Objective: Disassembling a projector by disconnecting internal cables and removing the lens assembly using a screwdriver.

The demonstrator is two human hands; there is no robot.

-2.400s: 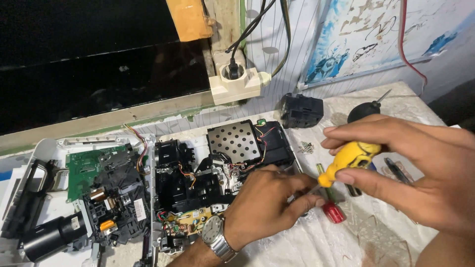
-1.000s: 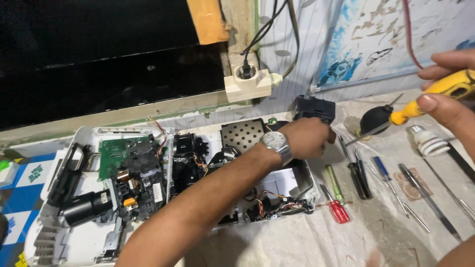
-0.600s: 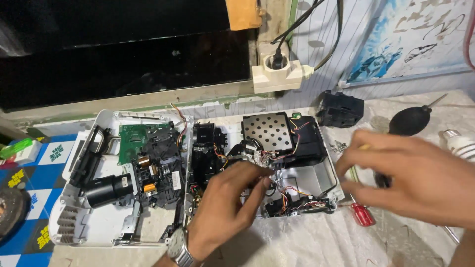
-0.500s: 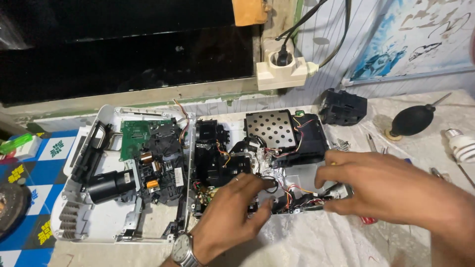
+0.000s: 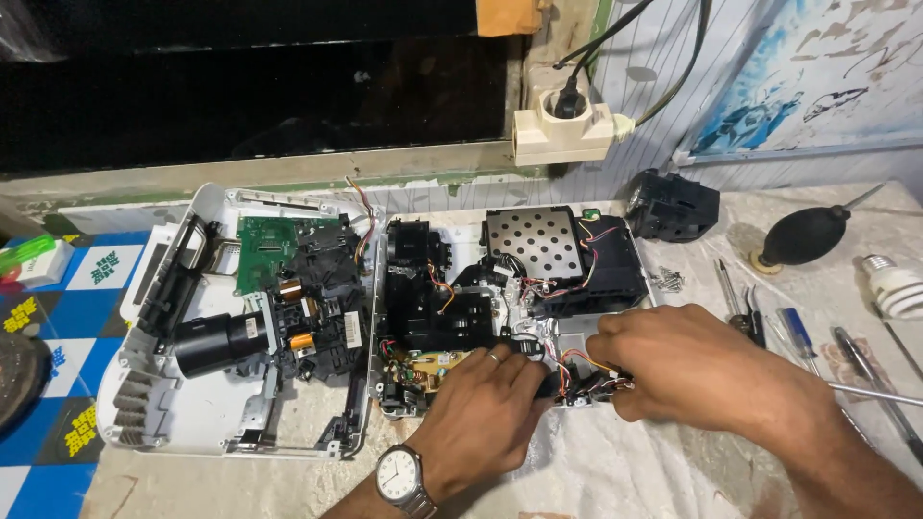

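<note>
Cluttered with tools and parts, the cloth-covered table [image 5: 615, 481] carries an opened device split into two halves below a dark window and a wall power strip [image 5: 562, 130]. On the near side of the right half of the casing [image 5: 510, 298], both hands work at a bundle of thin coloured wires [image 5: 586, 370] by the front edge. The left hand [image 5: 481, 418], with a ring and a wristwatch [image 5: 399, 478], lies curled over the small circuit board [image 5: 423, 370], its fingertips pressed down at the wires; whether it pinches anything I cannot tell. The right hand [image 5: 702, 370] comes in from the right with fingers drawn together at the same bundle, seemingly nipping a wire or small plug, though the tips hide what they hold. Doing this well probably means holding the plug body rather than the wires, steadying the board with the other hand, and pulling straight along the socket without twisting. The left half of the casing [image 5: 154, 404] lies just beside it, carrying a black lens barrel [image 5: 216, 341] and a green circuit board [image 5: 264, 259]. Screwdrivers [image 5: 798, 332] lie near the right hand, with a rubber air blower [image 5: 808, 235], a white bulb [image 5: 894, 288] and a black module [image 5: 673, 204] farther back.
</note>
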